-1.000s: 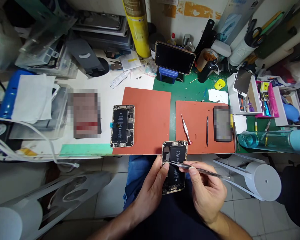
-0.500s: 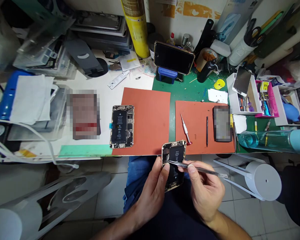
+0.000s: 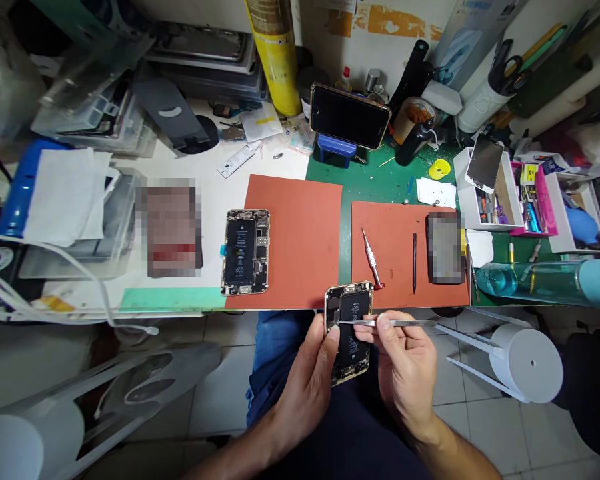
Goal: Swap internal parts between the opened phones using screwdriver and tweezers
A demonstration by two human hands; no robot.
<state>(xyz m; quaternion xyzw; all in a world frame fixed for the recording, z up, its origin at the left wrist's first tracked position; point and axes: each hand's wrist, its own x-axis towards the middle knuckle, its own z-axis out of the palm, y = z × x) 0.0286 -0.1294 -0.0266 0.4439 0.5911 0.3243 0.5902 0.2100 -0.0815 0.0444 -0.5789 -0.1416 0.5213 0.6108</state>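
Observation:
An opened phone [image 3: 353, 343] with its black battery and inner parts bare is held at the table's front edge. My left hand [image 3: 310, 370] is closed on its left side, the thumb lying over the frame. Metal tweezers [image 3: 405, 323] are pinched in my right hand [image 3: 407, 367]. Their tips reach across the battery to the parts near the left thumb; whether they grip anything is too small to tell. A second opened phone [image 3: 246, 252] lies on the left orange mat [image 3: 300, 233], battery facing up.
On the right mat [image 3: 390, 250] lie a screwdriver [image 3: 371, 257], a black pry stick [image 3: 414, 263] and a blurred phone-like item [image 3: 445, 247]. Behind stands a phone [image 3: 350, 119] on a blue holder. A blue bottle [image 3: 550, 280] lies at right; tool boxes [image 3: 487, 183] stand behind it.
My right hand has turned and shifted slightly left, so the tweezers now lie nearly level instead of sloping down to the right. The held phone and my left hand look almost still.

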